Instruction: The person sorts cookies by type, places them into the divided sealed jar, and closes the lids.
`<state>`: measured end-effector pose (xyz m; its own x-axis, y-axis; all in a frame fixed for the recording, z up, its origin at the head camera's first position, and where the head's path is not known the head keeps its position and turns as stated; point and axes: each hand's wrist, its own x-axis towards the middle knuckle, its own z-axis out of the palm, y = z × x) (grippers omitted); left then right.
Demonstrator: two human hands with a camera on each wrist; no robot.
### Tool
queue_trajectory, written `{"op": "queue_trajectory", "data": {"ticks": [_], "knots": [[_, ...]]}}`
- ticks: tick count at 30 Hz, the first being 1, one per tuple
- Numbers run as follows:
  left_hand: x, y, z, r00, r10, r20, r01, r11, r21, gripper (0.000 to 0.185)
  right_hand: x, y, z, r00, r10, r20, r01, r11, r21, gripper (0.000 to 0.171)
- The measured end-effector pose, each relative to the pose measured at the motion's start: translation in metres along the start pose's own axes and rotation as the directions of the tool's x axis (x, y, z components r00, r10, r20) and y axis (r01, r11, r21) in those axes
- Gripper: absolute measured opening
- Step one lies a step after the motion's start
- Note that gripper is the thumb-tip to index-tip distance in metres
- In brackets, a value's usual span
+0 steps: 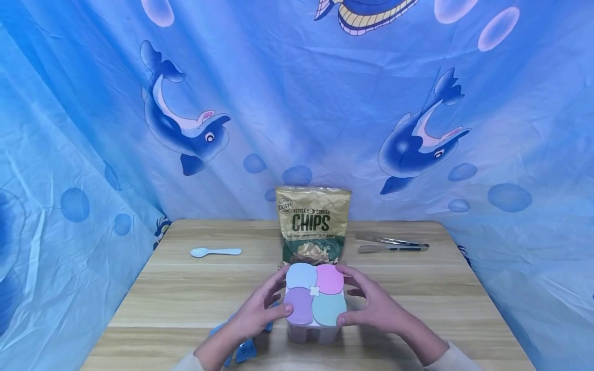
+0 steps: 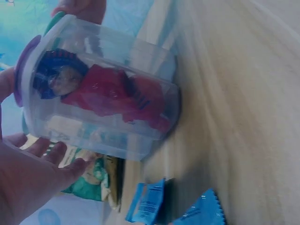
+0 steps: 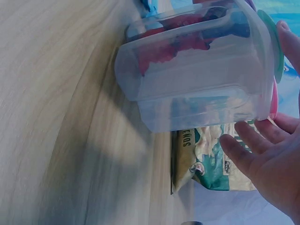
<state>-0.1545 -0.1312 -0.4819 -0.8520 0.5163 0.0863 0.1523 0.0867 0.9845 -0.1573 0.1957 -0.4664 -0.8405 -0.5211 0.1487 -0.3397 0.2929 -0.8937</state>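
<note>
A clear plastic container (image 1: 320,330) with four pastel lids, blue, pink, purple and teal, stands on the wooden table (image 1: 185,299) near its front edge. My left hand (image 1: 271,301) flanks its left side, thumb lying on the purple lid. My right hand (image 1: 362,299) flanks the right side, thumb at the teal lid's edge. In the wrist views the container (image 2: 108,93) (image 3: 197,79) holds red and blue wrapped items. The fingers of the left hand (image 2: 28,183) and right hand (image 3: 267,159) are nearly straight beside its wall.
A bag of chips (image 1: 313,224) stands just behind the container. A pale blue spoon (image 1: 215,252) lies at the left and metal tongs (image 1: 392,244) at the back right. Blue packets (image 1: 246,350) (image 2: 150,204) lie under my left wrist. A blue dolphin curtain surrounds the table.
</note>
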Motion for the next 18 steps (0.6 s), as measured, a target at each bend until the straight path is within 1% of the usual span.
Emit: {"op": "queue_trajectory", "data": {"ticks": [4, 7, 9, 11, 13, 15, 18], "knots": [[-0.002, 0.004, 0.002, 0.998, -0.028, -0.049, 0.028, 1.0, 0.001, 0.076, 0.001, 0.008, 0.0, 0.998, -0.064, 0.006, 0.064, 0.998, 0.017, 0.1], [-0.011, 0.007, 0.008, 0.995, -0.03, -0.093, 0.032, 0.999, 0.02, 0.066, 0.002, 0.015, 0.002, 0.996, -0.094, -0.006, 0.094, 0.995, 0.024, 0.091], [-0.019, 0.008, 0.013, 0.992, -0.032, -0.118, 0.037, 0.998, 0.042, 0.061, 0.003, 0.019, 0.004, 0.998, -0.059, -0.036, 0.06, 0.998, 0.036, 0.076], [-0.028, 0.009, 0.019, 0.99, -0.034, -0.135, 0.042, 0.997, 0.059, 0.057, 0.004, 0.023, 0.005, 0.997, 0.005, -0.081, -0.002, 0.999, 0.037, 0.059], [-0.036, 0.009, 0.023, 0.987, -0.063, -0.148, 0.073, 0.996, 0.058, 0.057, 0.007, 0.027, 0.006, 0.99, 0.075, -0.119, -0.067, 0.995, 0.067, 0.048], [-0.043, 0.008, 0.027, 0.983, -0.108, -0.147, 0.118, 0.991, 0.057, 0.059, 0.01, 0.032, 0.005, 0.982, 0.126, -0.142, -0.111, 0.988, 0.107, 0.044], [-0.053, 0.005, 0.034, 0.978, -0.16, -0.132, 0.166, 0.985, 0.038, 0.064, 0.013, 0.04, 0.005, 0.978, 0.154, -0.143, -0.13, 0.978, 0.165, 0.041]]}}
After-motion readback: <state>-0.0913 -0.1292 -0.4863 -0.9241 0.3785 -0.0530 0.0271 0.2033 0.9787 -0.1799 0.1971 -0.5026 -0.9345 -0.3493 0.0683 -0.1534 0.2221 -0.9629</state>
